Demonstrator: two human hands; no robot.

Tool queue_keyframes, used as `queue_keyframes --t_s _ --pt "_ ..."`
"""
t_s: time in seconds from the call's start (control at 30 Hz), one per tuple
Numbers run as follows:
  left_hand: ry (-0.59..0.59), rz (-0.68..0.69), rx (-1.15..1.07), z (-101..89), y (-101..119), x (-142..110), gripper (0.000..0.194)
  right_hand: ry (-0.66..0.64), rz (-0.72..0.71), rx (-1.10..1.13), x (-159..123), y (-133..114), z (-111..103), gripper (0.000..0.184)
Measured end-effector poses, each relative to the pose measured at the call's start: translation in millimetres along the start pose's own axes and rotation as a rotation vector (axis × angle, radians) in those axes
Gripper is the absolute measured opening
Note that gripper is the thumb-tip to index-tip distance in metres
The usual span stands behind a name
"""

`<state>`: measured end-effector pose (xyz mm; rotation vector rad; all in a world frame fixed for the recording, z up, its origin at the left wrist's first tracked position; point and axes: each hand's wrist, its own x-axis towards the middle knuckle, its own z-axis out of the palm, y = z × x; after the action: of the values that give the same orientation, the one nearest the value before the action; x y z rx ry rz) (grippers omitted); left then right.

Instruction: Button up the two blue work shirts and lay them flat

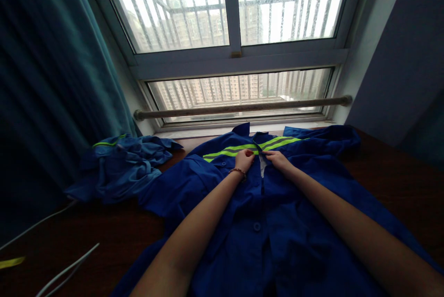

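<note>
A dark blue work jacket [197,181] with yellow-green and grey reflective stripes lies spread over the dark wooden surface, its collar toward the window. At its front opening, just by the stripe, my left hand [244,160] pinches the left-hand edge; a bracelet circles that wrist. Across a narrow gap, my right hand [278,160] has its fingers closed on the opposite front edge. Between the hands the opening parts and a pale patch shows inside. Lower down, a round button [256,226] sits on the front. My fingertips are small and partly hidden.
A crumpled lighter blue garment [128,163] lies left of the jacket, beside the blue curtain [62,65]. White cables [69,269] and a yellow strip [12,262] are at lower left. A horizontal rail [243,108] crosses in front of the barred window [194,10].
</note>
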<state>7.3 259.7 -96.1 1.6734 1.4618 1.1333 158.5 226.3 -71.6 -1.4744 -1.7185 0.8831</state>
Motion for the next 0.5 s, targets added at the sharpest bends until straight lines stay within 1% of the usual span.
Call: queue_keyframes --t_s 0.13,0.23,0.33,0.4,0.5 --pt "-0.020 0.061 0.138 0.2 0.1 -0.2 0.011 -0.083 0.004 0.057 -2.2 -18.0 -12.8 0.037" --pt "-0.022 0.073 0.208 -0.4 2.1 -0.8 0.009 -0.088 -0.059 -0.035 0.1 -33.4 -15.2 0.043" --pt "-0.009 0.080 0.260 -1.8 3.8 -1.5 0.002 -0.039 -0.144 -0.179 7.8 -39.8 -7.4 0.036" --pt "0.007 0.090 0.281 -2.7 4.2 -2.2 0.007 0.006 -0.190 -0.253 12.4 -38.0 1.4 0.029" --pt "0.033 0.103 0.294 -2.9 3.9 -3.1 0.010 0.066 -0.226 -0.314 13.4 -28.7 14.1 0.023"
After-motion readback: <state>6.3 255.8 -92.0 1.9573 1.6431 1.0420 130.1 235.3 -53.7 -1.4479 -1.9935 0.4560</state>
